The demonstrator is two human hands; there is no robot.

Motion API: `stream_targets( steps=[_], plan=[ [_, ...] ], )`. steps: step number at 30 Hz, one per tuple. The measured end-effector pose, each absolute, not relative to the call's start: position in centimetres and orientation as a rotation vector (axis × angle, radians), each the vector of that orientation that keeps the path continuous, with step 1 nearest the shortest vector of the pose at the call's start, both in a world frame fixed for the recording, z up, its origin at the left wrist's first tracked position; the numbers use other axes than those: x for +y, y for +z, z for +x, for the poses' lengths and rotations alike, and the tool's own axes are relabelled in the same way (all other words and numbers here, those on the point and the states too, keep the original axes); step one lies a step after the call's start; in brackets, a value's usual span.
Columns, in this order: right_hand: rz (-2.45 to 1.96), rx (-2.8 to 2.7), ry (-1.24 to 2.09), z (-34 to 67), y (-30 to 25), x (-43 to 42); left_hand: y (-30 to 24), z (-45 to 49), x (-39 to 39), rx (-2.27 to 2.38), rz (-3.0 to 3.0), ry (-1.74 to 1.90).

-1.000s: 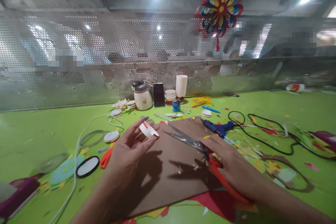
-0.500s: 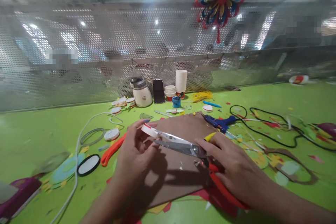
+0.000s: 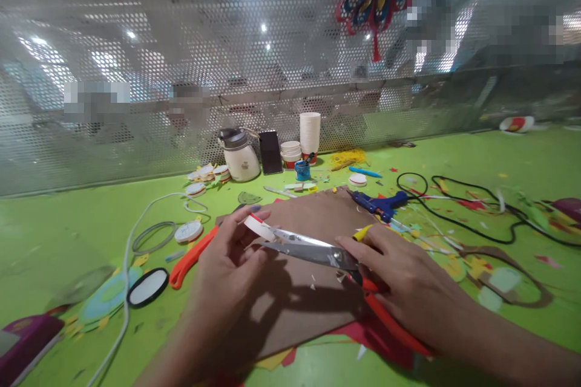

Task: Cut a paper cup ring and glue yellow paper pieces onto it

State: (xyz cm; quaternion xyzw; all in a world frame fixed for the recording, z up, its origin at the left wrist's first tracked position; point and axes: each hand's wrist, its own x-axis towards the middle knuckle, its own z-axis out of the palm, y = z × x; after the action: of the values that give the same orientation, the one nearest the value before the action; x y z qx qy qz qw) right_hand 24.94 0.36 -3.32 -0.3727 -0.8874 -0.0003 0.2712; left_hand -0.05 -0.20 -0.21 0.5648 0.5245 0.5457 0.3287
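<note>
My left hand [image 3: 229, 260] pinches a small white paper cup base with a red rim [image 3: 258, 227], tilted on its side over a brown cardboard sheet [image 3: 308, 290]. My right hand [image 3: 399, 281] grips red-handled scissors [image 3: 318, 251]. Their steel blades are parted and reach left to the cup piece, with its edge between them. Both hands hover just above the cardboard on the green table [image 3: 91, 217].
A blue glue gun [image 3: 379, 204] with black cable [image 3: 454, 205] lies right. A second orange scissors [image 3: 190, 257], a black-rimmed disc [image 3: 147, 286] and white cord [image 3: 136, 236] lie left. A jar [image 3: 238, 157], phone [image 3: 271, 152] and stacked paper cups [image 3: 310, 136] stand by the perforated metal screen [image 3: 136, 103].
The scissors have moved left from over the cardboard until their blades meet the cup piece. My left hand lowered the piece slightly toward them.
</note>
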Motion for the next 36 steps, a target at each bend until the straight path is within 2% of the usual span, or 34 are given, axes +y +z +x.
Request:
stream_targets(
  steps=[26,36],
  plan=[
    [-0.982,-2.388,-0.095,25.5,-2.3,-0.3,0.1,0.6,-0.7,1.361,1.518,1.469],
    [-0.993,-2.385,0.031,25.6,-2.4,-0.7,0.3,0.9,-0.8,1.351,1.509,1.511]
  ],
)
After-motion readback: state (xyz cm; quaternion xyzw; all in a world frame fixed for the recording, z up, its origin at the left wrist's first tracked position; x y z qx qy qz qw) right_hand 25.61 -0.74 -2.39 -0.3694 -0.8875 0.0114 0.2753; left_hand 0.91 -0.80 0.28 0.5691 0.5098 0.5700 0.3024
